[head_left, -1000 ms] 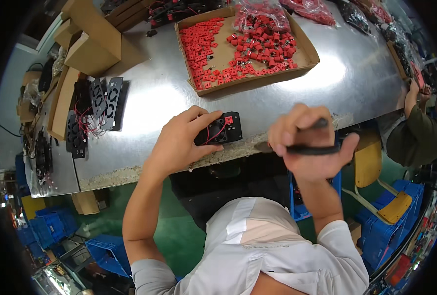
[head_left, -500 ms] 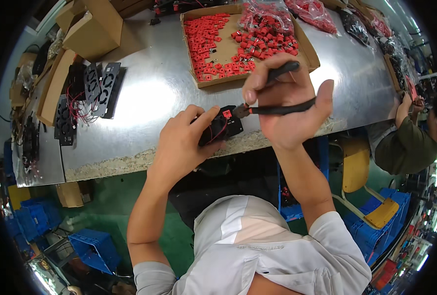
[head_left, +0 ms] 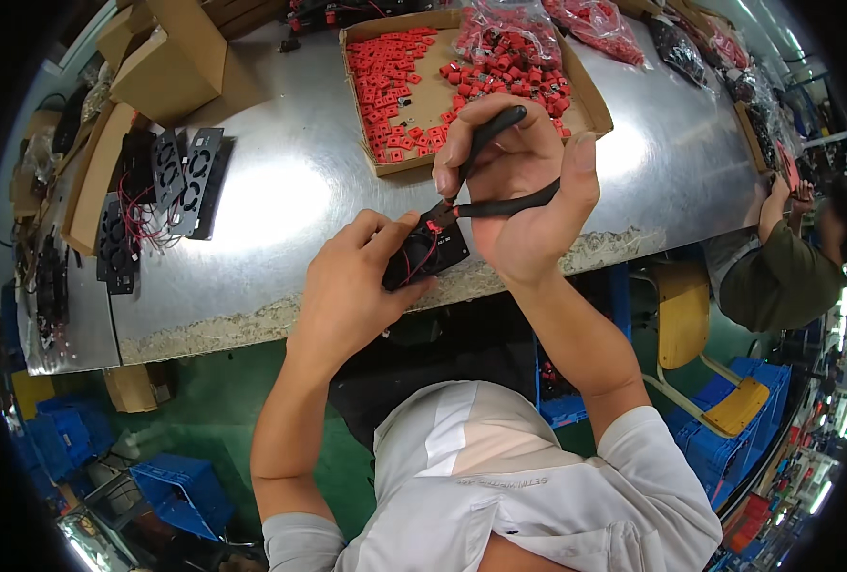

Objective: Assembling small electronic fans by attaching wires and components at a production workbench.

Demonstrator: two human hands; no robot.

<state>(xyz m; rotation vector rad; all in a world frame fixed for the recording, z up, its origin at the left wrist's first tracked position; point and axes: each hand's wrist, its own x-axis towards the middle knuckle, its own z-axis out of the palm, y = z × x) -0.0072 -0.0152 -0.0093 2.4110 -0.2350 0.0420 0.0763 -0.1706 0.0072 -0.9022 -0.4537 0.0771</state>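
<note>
My left hand (head_left: 342, 281) is closed around a black fan assembly (head_left: 454, 248) at the table's front edge. Thin red wires cross the fan, and its outer end is a flat black plate. In my right hand (head_left: 528, 186) is a pair of black-handled pliers (head_left: 509, 204), the handles spread apart between thumb and fingers. The pliers' jaws rest at a small red part (head_left: 434, 227) on the plate, largely covering it. Whether the jaws grip the part cannot be made out.
A shallow cardboard tray (head_left: 387, 170) of loose red parts stands behind my hands, a plastic bag of red parts (head_left: 509, 38) on it. Black fan panels (head_left: 195, 181) with red wires lie left, beside a cardboard box (head_left: 177, 67). Another person (head_left: 781, 267) sits at right, near a yellow chair (head_left: 683, 315).
My right hand has moved left, bringing the pliers' jaws from the plate's edge onto the red part. The handles have spread wider. My left hand stays almost in place with the fan assembly.
</note>
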